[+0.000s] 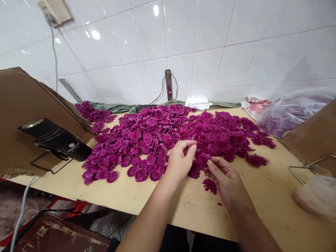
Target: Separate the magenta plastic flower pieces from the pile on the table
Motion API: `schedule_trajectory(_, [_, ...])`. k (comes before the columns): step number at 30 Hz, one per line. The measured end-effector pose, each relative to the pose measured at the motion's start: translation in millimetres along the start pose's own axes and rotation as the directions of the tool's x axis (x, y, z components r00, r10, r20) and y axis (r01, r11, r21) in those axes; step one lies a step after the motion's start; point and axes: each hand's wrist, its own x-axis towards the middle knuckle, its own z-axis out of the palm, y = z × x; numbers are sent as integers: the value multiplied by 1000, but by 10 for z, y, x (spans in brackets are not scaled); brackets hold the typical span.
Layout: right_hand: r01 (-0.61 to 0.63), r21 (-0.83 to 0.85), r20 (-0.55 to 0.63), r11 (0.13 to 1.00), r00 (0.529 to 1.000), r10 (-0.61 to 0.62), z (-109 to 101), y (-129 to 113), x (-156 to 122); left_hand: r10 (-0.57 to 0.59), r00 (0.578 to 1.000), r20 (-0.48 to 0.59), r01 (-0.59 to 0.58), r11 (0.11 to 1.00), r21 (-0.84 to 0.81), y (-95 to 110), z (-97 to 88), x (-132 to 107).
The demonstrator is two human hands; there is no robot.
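Purple flower heads with fringed petals, which look artificial, lie in a broad heap (152, 129) across the table. My right hand (225, 182) pinches one purple flower head (202, 160) by its edge, between thumb and fingers. Just left of it, my left hand (181, 157) is raised over the front of the heap, thumb and forefinger tips brought together. Whether anything small sits between those tips I cannot make out. Below the right fingers a loose flower head (210, 186) lies on the table, with tiny dark bits nearby.
A black flask (59, 140) leans at the left by a cardboard box (39, 101). At the right are a clear plastic bag (296, 108) of purple pieces, another cardboard piece (312, 136) and a blurred bagged item (316, 194). A tiled wall (210, 45) backs the table (194, 213).
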Motion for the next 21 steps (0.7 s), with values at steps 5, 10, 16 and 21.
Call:
schedule_trajectory(5, [-50,77,24,996,999,49,29,0,-14,-274,937,215,332,890,-313,-34,12,-211])
schedule_trajectory(10, [-38,55,56,998,998,35,48,-5,-42,-352,901,254,434,755,-491,-100,30,-235])
schedule_trajectory(16, [127,-128,104,984,988,-114,14,18,-43,-373,902,216,430,747,-508,-92,43,-318])
schedule_trajectory(21, [465,-519,153,717,876,-457,41,18,-57,-373,881,293,474,674,-567,-30,44,-365])
